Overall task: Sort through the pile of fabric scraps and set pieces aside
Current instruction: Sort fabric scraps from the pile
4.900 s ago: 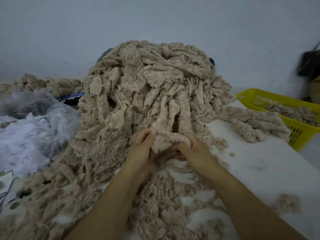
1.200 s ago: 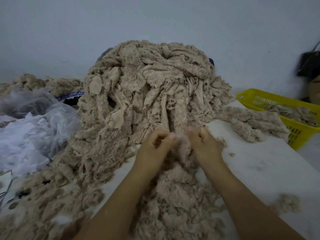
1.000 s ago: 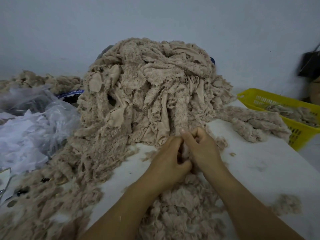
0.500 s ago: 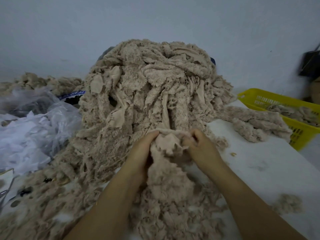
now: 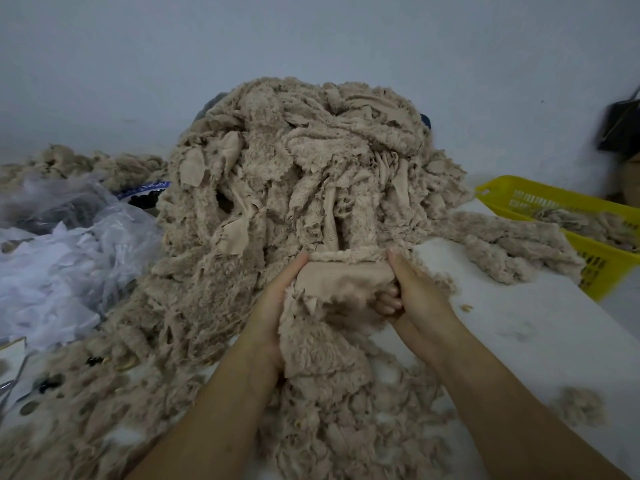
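Observation:
A tall pile of beige fuzzy fabric scraps (image 5: 304,174) rises against the wall on a white table (image 5: 519,323). At its foot I hold one beige scrap (image 5: 343,282) stretched between both hands, smooth backing facing me. My left hand (image 5: 277,306) grips its left edge, and my right hand (image 5: 412,292) grips its right edge with fingers curled under. The scrap's fluffy lower part hangs over loose scraps (image 5: 329,427) near me.
A yellow plastic basket (image 5: 588,265) with a few scraps stands at the right table edge. Clear plastic bags with white material (image 5: 59,258) lie at the left. A small tuft (image 5: 581,407) lies at the lower right. A dark object (image 5: 620,123) hangs on the right wall.
My hands drew together at the pile's foot, then took up one scrap and spread apart, pulling it flat between them.

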The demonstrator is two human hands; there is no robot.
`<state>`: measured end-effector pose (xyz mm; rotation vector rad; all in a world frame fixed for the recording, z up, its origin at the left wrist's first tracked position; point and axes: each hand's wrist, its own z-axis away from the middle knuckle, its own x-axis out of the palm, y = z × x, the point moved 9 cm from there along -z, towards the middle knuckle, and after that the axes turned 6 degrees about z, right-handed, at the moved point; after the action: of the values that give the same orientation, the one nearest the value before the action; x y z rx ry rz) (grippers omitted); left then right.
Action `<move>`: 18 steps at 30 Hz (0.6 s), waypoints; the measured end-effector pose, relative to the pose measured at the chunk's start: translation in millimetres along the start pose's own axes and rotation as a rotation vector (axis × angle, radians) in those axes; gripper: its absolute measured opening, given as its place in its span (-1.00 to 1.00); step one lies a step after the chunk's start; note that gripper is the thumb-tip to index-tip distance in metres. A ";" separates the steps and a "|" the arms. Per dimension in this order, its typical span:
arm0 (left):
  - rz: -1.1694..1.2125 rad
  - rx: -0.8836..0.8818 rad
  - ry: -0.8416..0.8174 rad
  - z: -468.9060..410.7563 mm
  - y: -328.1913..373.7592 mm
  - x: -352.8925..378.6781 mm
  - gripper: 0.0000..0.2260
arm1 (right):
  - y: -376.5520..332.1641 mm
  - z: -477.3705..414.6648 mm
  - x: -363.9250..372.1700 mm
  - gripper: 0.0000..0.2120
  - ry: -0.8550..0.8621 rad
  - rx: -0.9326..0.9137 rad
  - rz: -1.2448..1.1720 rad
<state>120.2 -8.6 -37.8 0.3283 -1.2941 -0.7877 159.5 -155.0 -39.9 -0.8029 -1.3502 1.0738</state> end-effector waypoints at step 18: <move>0.275 0.289 -0.053 -10.2 34.5 -11.9 -0.51 | -12.0 17.6 21.1 -0.82 -0.217 -0.016 -0.008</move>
<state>140.6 21.6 -27.7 0.3517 -1.4693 -0.3794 141.9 -141.8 -19.5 -0.7067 -1.5439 1.1713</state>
